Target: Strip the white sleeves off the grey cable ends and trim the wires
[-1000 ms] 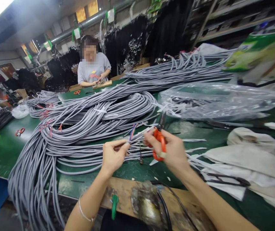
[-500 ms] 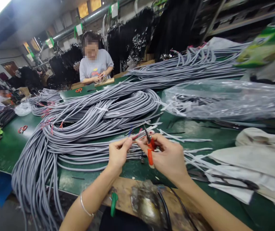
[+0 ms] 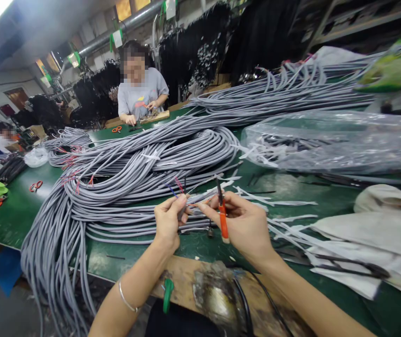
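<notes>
My left hand [image 3: 167, 223] pinches the stripped end of a grey cable [image 3: 182, 209], whose thin coloured wires [image 3: 176, 186] fan out above my fingers. My right hand [image 3: 244, 225] grips orange-handled scissors [image 3: 222, 216] with the blades pointing up, and its fingertips also pull on one of the thin wires beside the cable end. Both hands hover just above the green table [image 3: 18, 210], in front of a big pile of coiled grey cables [image 3: 130, 173].
A clear plastic bag [image 3: 330, 142] and white cloth [image 3: 368, 229] lie to the right. A worn wooden board [image 3: 207, 290] sits at the near edge. Across the table a person in a grey shirt [image 3: 140, 98] works; spare scissors [image 3: 35, 186] lie on the left.
My hands have shifted slightly left and together. The scissors have turned from flat in my palm to upright, and the coloured wires are now spread apart.
</notes>
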`<state>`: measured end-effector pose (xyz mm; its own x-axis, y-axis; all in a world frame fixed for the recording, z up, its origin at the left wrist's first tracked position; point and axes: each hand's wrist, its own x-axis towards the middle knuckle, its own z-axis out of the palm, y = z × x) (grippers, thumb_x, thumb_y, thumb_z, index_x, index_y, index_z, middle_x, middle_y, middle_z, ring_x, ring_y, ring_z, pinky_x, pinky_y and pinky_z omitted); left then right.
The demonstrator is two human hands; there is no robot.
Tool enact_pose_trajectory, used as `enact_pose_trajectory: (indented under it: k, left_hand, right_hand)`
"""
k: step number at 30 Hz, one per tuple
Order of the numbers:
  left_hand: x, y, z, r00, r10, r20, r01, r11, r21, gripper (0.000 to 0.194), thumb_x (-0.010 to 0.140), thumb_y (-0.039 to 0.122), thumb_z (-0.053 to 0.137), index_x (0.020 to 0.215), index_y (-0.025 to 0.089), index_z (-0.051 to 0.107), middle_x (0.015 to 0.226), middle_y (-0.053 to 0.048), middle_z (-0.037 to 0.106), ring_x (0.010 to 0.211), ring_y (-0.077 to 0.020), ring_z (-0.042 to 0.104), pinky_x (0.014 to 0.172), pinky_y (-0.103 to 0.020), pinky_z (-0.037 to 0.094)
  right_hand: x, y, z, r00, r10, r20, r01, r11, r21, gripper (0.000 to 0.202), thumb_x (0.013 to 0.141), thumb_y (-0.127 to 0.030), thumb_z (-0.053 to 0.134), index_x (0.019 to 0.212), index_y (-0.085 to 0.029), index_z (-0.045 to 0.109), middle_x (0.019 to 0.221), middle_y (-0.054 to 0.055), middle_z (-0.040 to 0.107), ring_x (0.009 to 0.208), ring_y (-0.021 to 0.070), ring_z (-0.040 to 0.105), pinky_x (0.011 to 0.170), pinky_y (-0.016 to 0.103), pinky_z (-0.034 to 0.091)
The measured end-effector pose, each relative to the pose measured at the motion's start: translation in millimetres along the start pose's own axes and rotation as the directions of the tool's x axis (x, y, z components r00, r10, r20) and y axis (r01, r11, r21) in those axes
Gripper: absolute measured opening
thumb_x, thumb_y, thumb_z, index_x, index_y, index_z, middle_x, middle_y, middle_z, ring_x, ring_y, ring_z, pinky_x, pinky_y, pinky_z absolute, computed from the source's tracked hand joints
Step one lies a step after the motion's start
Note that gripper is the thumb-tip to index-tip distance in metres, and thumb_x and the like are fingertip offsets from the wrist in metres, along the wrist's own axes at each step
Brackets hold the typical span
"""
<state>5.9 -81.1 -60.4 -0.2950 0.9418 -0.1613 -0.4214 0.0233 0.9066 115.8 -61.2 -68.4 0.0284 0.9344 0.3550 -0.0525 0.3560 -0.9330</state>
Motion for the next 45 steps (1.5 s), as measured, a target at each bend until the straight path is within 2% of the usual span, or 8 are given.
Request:
enact_pose_trajectory:
  k: [4,8,12,17,27,33,38,45]
  left_hand:
    - [1,3,-2.6,0.999,-0.037,0.004,0.037,0.998,-0.047,0.046,0.05,0.049,0.076,0.068,0.01,0.059,0.048,0.002,0.052,0.034,-0.0022,0.033,0.037,-0.017,0.011]
    - [2,11,-9.5,0.942,-0.051,0.332,0.055,0.999,-0.001,0.049,0.049,0.045,0.08,0.076,0.013,0.055,0.055,0.003,0.052,0.037,-0.002,0.034,0.038,-0.017,0.016]
    - [4,12,-18.5,0.871,0.191,0.452,-0.251,0.965,0.076,0.035,0.065,0.04,0.075,0.078,0.015,0.055,0.063,0.004,0.048,0.047,-0.0043,0.038,0.044,-0.018,0.028]
    - [3,16,-26.7,0.655,0.652,0.382,-0.754,0.599,0.27,0.008,0.081,0.017,0.056,0.074,0.016,0.06,0.072,0.0,0.054,0.066,-0.0099,0.049,0.062,-0.021,0.039]
    - [-2,15,-24.9,0.426,0.762,0.487,-0.889,0.254,0.381,0.029,0.071,-0.002,0.046,0.063,0.018,0.065,0.068,0.001,0.052,0.063,-0.009,0.054,0.056,-0.018,0.043]
    - [-2,12,-25.8,0.438,0.77,0.465,-0.883,0.269,0.385,0.029,0.069,-0.003,0.047,0.061,0.018,0.065,0.067,0.0,0.052,0.061,-0.0087,0.053,0.054,-0.018,0.042]
    - [-3,14,-23.0,0.495,0.731,0.469,-0.858,0.327,0.396,0.024,0.076,0.002,0.049,0.063,0.017,0.063,0.066,-0.001,0.055,0.062,-0.0102,0.053,0.055,-0.019,0.041]
    - [6,9,-27.8,0.814,0.51,0.278,-0.577,0.647,0.5,0.03,0.078,0.014,0.057,0.107,0.015,0.056,0.068,0.001,0.058,0.058,-0.0101,0.057,0.054,-0.018,0.045]
  right_hand:
    - [5,0,1,0.994,0.113,-0.006,-0.112,0.988,0.109,0.041,0.048,-0.047,0.079,0.051,-0.019,0.049,0.052,-0.002,0.052,0.048,0.0106,0.048,0.048,0.023,0.041]
    - [9,3,-4,0.987,0.155,0.036,-0.159,0.977,0.141,0.044,0.049,-0.05,0.078,0.05,-0.019,0.046,0.052,-0.002,0.049,0.05,0.0106,0.049,0.051,0.024,0.043]
    - [9,0,-12,0.998,0.032,0.058,-0.023,0.989,-0.146,0.042,0.062,-0.056,0.067,0.055,-0.02,0.047,0.051,-0.003,0.046,0.046,0.0095,0.043,0.045,0.023,0.037]
    - [4,-8,-12,0.887,-0.422,0.187,0.457,0.748,-0.481,0.037,0.078,-0.049,0.055,0.056,-0.02,0.046,0.052,-0.002,0.047,0.046,0.0096,0.043,0.045,0.022,0.036]
    - [0,0,-11,0.751,-0.559,0.352,0.644,0.498,-0.581,0.031,0.089,-0.034,0.043,0.062,-0.019,0.05,0.057,0.001,0.055,0.048,0.0107,0.053,0.048,0.02,0.041]
    - [-2,4,-13,0.773,-0.487,0.408,0.632,0.525,-0.57,0.036,0.088,-0.031,0.04,0.055,-0.019,0.049,0.048,0.0,0.053,0.04,0.0099,0.049,0.042,0.021,0.037]
    - [-3,-4,-10,0.893,-0.29,0.345,0.432,0.769,-0.471,0.043,0.08,-0.043,0.048,0.044,-0.02,0.044,0.039,-0.002,0.046,0.034,0.0082,0.039,0.038,0.023,0.03]
    - [10,-12,-34,0.988,-0.023,-0.152,0.001,0.99,-0.144,0.046,0.077,-0.056,0.048,0.046,-0.023,0.042,0.034,-0.004,0.037,0.027,0.0102,0.033,0.029,0.025,0.026]
